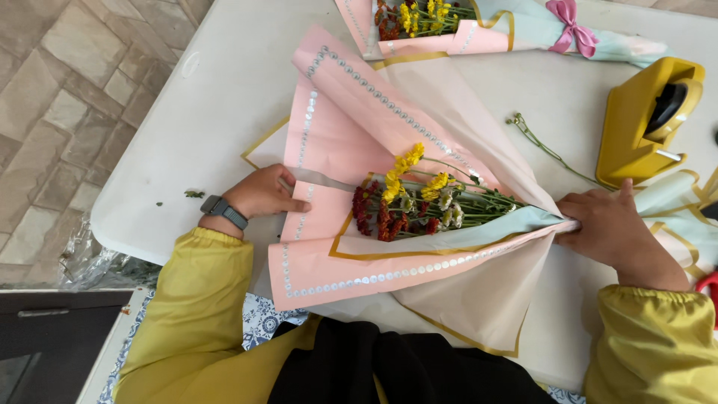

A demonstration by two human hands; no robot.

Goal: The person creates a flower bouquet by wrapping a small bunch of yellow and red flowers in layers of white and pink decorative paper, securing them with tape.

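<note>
Left hand: fingers pinch the pink wrapping paper fold, keeping it flat.
Right hand: fingers closed around gathered stems, cinching the wrap.
Flowers: mid-worktop, inside paper.

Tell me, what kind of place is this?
Probably a flower shop's wrapping table. A bouquet lies in pink paper, a finished bouquet with a bow lies at the back, and a yellow tape dispenser stands close by.
</note>
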